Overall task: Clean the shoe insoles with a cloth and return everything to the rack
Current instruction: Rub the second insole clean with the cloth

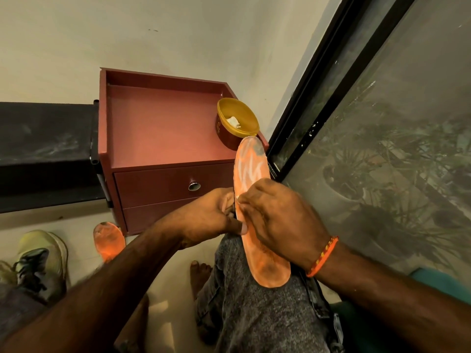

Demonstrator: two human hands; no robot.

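Two hands work one orange insole [257,212] resting on the person's knee, toe end raised toward the maroon cabinet [163,138]. Left hand [211,215] grips the insole's left edge, thumb curled over it. Right hand [277,217] lies curled over the insole's middle; whether it holds a cloth, cannot tell. Yellow tub [237,121] sits on cabinet top. Second insole [108,239] and sneaker [40,258] lie on floor.

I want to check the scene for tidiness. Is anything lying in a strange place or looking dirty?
Yes. A second orange insole lies on the floor beside the red cabinet, with a dark smudge at its tip. The insole in the hands also shows a grey stain near its top.
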